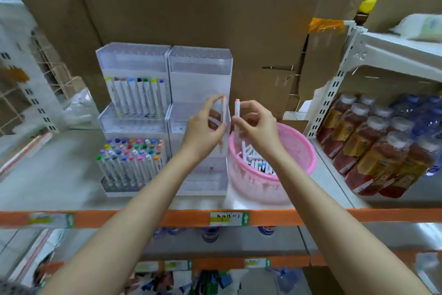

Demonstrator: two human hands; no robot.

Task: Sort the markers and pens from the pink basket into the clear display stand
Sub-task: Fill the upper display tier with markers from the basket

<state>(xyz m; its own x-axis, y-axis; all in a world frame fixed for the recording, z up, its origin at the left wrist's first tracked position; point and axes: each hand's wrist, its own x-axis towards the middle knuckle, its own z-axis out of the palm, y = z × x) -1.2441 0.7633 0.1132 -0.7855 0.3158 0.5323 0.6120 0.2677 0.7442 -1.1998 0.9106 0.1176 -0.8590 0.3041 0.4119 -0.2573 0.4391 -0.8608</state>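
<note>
Left hand at the clear display stand, fingers pinching a white marker upright, right hand gripping a second marker (pink cap up) over the pink basket, more inside.

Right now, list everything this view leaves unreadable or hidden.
Head view:
- Shelf label text: blurred, too small.
- Pink basket contents: partly hidden by the right hand and rim.
- Right display stand middle tier: covered by the left hand.
- Bottle labels: blurred.
- Lower shelf goods: blurred, cut off by the bottom edge.
</note>
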